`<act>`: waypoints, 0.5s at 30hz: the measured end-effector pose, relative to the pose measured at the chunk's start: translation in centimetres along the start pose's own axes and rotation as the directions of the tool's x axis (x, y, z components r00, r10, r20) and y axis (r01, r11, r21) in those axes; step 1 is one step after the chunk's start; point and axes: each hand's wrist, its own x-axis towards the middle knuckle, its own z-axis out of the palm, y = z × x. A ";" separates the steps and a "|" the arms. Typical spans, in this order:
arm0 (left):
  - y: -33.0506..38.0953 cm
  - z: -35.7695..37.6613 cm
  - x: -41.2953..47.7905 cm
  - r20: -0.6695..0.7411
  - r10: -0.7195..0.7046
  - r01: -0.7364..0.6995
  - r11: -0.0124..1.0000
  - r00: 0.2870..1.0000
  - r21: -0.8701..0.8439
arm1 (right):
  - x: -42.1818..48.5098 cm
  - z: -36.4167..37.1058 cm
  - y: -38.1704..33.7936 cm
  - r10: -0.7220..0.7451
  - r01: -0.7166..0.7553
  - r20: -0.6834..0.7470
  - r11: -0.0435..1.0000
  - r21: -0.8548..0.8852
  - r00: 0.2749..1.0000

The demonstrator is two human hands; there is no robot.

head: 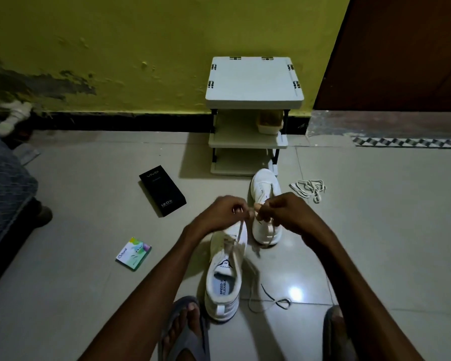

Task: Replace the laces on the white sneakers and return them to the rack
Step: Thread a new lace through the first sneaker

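Left of the near sneaker point(225, 277), a small green packet point(133, 254) lies on the tiled floor point(89, 178), with a black phone box point(162, 190) further from you. Your left hand point(220, 211) hovers over that sneaker's toe. Its fingers are curled, pinching a pale lace point(241, 227) that rises from the eyelets to your fingertips. Just beyond the near sneaker stands the second sneaker point(266, 186), toe pointing away. Behind it is the white rack point(253, 82), against the yellow wall point(141, 35). Your right hand point(284, 209) sits just right of the near sneaker's toe, level with the left. Its fingers are pressed together, pinching the lace's other strand, which hangs down over the second sneaker. Further right and beyond the near sneaker, a bundle of loose laces point(309, 188) lies on the floor.
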 end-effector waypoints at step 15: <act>-1.4 -2.6 -0.9 -0.046 -0.402 0.350 0.842 0.914 -0.410 | 0.7 5.8 4.8 0.144 -0.165 0.107 0.960 0.226 0.984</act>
